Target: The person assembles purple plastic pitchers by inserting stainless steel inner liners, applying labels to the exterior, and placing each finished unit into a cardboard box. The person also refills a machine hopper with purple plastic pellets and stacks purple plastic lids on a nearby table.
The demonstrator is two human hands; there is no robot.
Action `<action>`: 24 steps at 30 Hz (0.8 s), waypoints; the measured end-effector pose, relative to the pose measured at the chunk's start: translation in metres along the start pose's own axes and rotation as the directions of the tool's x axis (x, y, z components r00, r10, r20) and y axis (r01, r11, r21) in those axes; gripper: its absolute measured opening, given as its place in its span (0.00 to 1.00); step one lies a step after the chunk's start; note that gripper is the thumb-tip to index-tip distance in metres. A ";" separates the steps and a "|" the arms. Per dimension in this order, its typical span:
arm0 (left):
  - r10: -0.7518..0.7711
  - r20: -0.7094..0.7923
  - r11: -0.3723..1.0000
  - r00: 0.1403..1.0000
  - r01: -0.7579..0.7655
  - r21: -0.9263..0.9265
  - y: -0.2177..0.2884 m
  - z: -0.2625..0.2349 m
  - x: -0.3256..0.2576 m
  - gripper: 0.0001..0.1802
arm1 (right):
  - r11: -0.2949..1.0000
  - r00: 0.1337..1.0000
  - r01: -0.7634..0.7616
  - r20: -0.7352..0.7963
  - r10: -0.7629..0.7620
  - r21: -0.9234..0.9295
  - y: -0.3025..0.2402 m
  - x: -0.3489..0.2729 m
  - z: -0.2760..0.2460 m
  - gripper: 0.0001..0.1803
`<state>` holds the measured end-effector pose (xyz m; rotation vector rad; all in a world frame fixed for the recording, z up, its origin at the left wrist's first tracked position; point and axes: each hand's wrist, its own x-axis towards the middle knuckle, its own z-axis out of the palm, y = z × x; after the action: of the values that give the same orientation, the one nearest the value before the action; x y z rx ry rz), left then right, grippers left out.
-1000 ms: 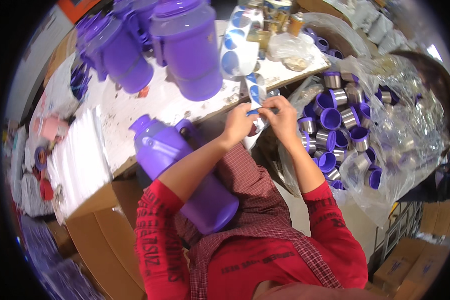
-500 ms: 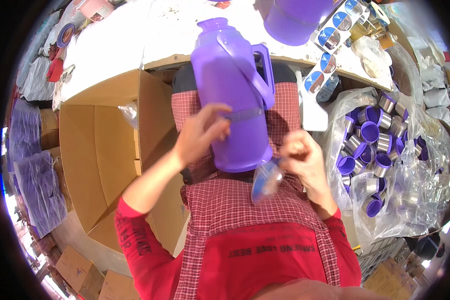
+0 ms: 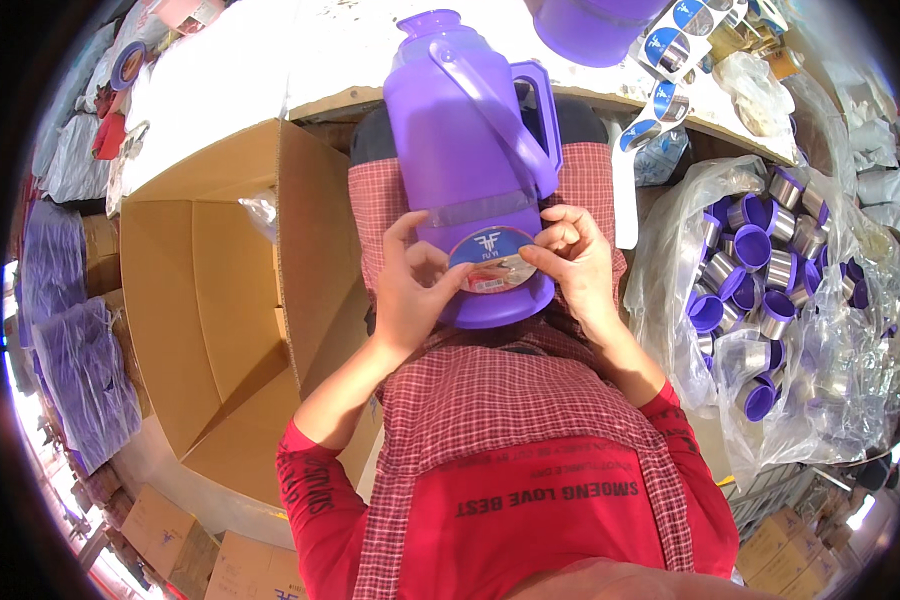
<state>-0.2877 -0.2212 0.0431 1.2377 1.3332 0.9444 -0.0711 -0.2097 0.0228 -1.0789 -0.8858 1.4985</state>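
A purple thermos flask point(image 3: 448, 125) with a side handle and a slanting carrying strap lies on my lap, its neck resting toward the table. Across its lower body I hold an oval blue-and-white sticker point(image 3: 490, 257) by its two ends. My left hand point(image 3: 410, 290) has thumb and finger closed at the sticker's left end. On the other side, my right hand point(image 3: 578, 262) pinches the right end between thumb and fingertips. A greyish band circles the flask just above the sticker. Whether the sticker is stuck down or only held against the flask, I cannot tell.
An open cardboard box point(image 3: 205, 300) stands at my left. A clear plastic bag point(image 3: 670, 340) of steel cups with purple rims point(image 3: 753, 245) is at my right. On the white table point(image 3: 230, 85) are another purple vessel point(image 3: 580, 30) and a strip of round stickers point(image 3: 667, 48).
My right hand has brought the sticker up onto the flask's lower front and straightened it. My left hand has moved down and right to the sticker's other end. The flask has shifted slightly.
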 end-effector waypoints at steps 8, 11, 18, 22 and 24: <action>-0.012 -0.028 0.999 1.000 0.014 0.052 0.003 -0.002 0.001 0.38 | 0.999 0.999 0.036 -0.030 -0.036 -0.009 0.006 -0.004 0.002 0.24; 0.006 -0.027 0.995 1.000 -0.004 0.097 0.004 0.001 0.003 0.37 | 0.997 0.997 0.069 -0.044 -0.071 -0.034 0.011 -0.005 0.005 0.25; -0.089 -0.072 0.856 0.993 0.113 0.505 0.003 -0.040 0.022 0.26 | 0.544 0.920 0.125 -0.108 -0.377 -0.830 -0.026 0.006 0.002 0.45; 0.292 -0.169 0.949 0.941 -0.264 0.172 0.027 -0.073 0.110 0.23 | 0.180 0.659 0.747 0.674 -0.334 -0.640 -0.041 0.006 0.016 0.43; 0.336 -0.140 0.926 0.931 -0.300 0.230 0.047 -0.066 0.181 0.31 | 0.249 0.664 0.748 0.706 -0.248 -0.616 -0.033 0.004 0.006 0.47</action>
<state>-0.3319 -0.0296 0.0676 1.5953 1.4196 1.1910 -0.0667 -0.1999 0.0550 -0.8950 -2.3508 0.5816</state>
